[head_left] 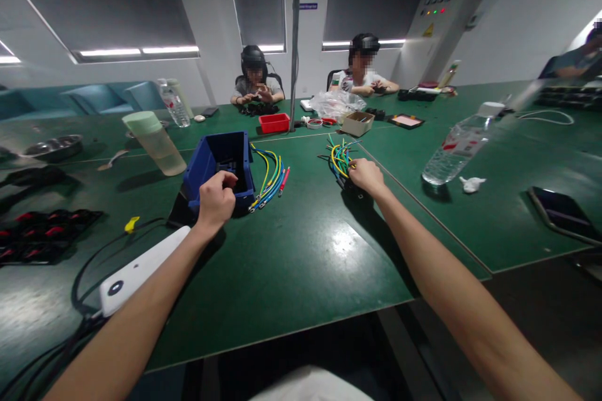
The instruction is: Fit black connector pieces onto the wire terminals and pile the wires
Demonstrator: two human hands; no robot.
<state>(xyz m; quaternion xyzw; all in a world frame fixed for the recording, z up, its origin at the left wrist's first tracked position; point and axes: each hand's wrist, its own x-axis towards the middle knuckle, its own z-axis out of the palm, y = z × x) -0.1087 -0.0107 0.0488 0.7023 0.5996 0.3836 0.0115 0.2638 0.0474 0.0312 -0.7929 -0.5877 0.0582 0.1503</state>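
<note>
My left hand (217,202) is closed at the near edge of a blue plastic bin (197,175), its fingers curled over the opening. Whatever it may hold is hidden. Dark small parts (226,166) lie inside the bin. To the bin's right rests a bunch of yellow, green and blue wires (275,182) with metal terminals on their near ends, and a red screwdriver-like stick (285,182) beside it. Farther right, my right hand (367,177) pinches at a second bundle of coloured wires (339,160) on the green table (301,276); the fingertips are partly hidden.
A white power bank-like box (141,269) with black cables lies under my left forearm. Bottles stand left (157,144) and right (456,144). A phone (564,213) is at far right. A red tray (274,123) and small box (357,124) sit ahead. Two people work opposite.
</note>
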